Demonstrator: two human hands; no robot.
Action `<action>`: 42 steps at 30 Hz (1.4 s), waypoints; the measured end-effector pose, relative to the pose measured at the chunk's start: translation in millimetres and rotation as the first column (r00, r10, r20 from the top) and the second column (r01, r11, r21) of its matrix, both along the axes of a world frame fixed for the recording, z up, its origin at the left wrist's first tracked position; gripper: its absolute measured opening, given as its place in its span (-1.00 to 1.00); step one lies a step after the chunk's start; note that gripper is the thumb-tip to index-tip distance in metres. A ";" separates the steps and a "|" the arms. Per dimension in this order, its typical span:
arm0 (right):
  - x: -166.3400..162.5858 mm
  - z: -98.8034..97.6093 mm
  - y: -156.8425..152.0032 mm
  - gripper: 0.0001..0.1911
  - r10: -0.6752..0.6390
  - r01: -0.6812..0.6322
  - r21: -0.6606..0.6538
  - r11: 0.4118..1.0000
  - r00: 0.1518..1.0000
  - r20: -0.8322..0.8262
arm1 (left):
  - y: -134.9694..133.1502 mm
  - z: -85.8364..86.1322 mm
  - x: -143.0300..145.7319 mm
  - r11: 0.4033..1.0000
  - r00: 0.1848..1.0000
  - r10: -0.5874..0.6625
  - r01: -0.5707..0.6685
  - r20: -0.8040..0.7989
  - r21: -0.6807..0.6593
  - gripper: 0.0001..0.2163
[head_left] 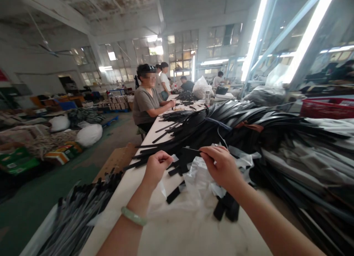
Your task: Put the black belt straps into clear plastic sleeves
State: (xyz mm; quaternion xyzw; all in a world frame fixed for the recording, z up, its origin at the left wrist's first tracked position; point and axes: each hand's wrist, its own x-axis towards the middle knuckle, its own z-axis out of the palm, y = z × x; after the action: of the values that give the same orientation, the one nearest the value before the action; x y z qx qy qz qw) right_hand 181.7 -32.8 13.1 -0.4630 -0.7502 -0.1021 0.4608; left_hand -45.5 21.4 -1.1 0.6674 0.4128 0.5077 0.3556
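Observation:
My right hand [221, 163] is closed in a pinch on a flat black strip [191, 149], which points left from the fingertips. To its left, my left hand [158, 167] is also pinched, with a small piece of clear plastic film [174, 158] showing at its fingertips. A pale green bangle [134, 216] circles the left wrist. Crumpled clear plastic bags [197, 178] lie on the white table [177, 234] below and between both hands. Short black pieces [174, 192] rest nearby, and more black pieces [232, 208] sit under the right wrist.
A large heap of long black strips [235, 119] spreads over the table's far and right side. Left of the table edge stands a bundle of plastic-wrapped strips [80, 215]. A co-worker [146, 97] sits further along the left side. A red crate [329, 107] is at right.

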 end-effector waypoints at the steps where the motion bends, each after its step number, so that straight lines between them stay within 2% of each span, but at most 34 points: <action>1: -1.4 0.2 -0.2 -0.82 0.002 -0.002 -0.023 1.000 1.000 0.007 | 0.3 0.1 1.0 1.000 1.000 -0.010 0.010 0.015 -0.014 -0.83; 11: -8.1 -1.8 0.5 -0.83 -0.012 0.012 -0.099 0.995 1.000 0.005 | -3.3 -2.7 7.5 0.969 0.991 0.011 0.023 0.134 -0.246 -0.80; 15: -14.6 -2.3 -1.4 -0.76 -0.015 0.006 -0.190 0.982 0.999 -0.045 | -12.4 -1.3 17.6 0.912 0.977 -0.074 0.147 0.200 -0.384 -0.74; 18: -17.6 -2.8 -1.6 -0.88 0.123 -0.136 -0.257 0.957 0.990 -0.068 | -20.3 -1.0 27.9 0.882 0.958 -0.205 0.270 0.202 -0.385 -0.74; 21: -18.2 -4.5 -0.1 -0.84 0.226 -0.252 -0.288 0.924 0.966 -0.123 | -24.0 -2.8 34.6 0.880 0.947 -0.265 0.314 0.181 -0.357 -0.74; 25: -19.8 -7.9 0.8 -0.82 0.194 -0.208 -0.273 0.939 0.978 -0.076 | -23.3 -4.0 34.6 0.904 0.943 -0.249 0.308 0.220 -0.297 -0.72; 29: -24.4 -10.0 -1.5 -0.82 0.185 -0.170 -0.194 0.966 0.981 0.064 | -23.5 0.2 28.0 0.855 0.900 -0.330 0.413 0.284 -0.315 -0.73; 31: -26.9 -10.4 -3.4 -0.85 0.201 -0.183 -0.162 0.970 0.974 0.106 | -23.6 3.2 24.3 0.845 0.899 -0.378 0.432 0.220 -0.316 -0.71; 34: -29.4 -11.5 -5.9 -0.87 0.206 -0.185 -0.144 0.972 0.967 0.149 | -22.6 7.0 20.1 0.882 0.913 -0.407 0.396 0.012 -0.257 -0.76; 38: -29.1 -17.3 -5.3 -0.87 0.191 -0.166 -0.124 0.978 0.956 0.224 | -20.4 9.2 16.5 0.926 0.915 -0.361 0.329 -0.180 -0.183 -0.81; 42: -25.7 -21.0 -1.1 -0.87 0.168 -0.152 -0.081 0.985 0.951 0.261 | -16.7 8.4 13.9 0.941 0.883 -0.337 0.314 -0.326 -0.122 -0.79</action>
State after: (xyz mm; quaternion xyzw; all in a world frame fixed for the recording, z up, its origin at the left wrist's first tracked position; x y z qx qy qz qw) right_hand 156.0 -33.9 -8.0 -0.3963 -0.8431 -0.1035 0.3483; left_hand -31.6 4.7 7.3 0.7932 0.3668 0.3030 0.3802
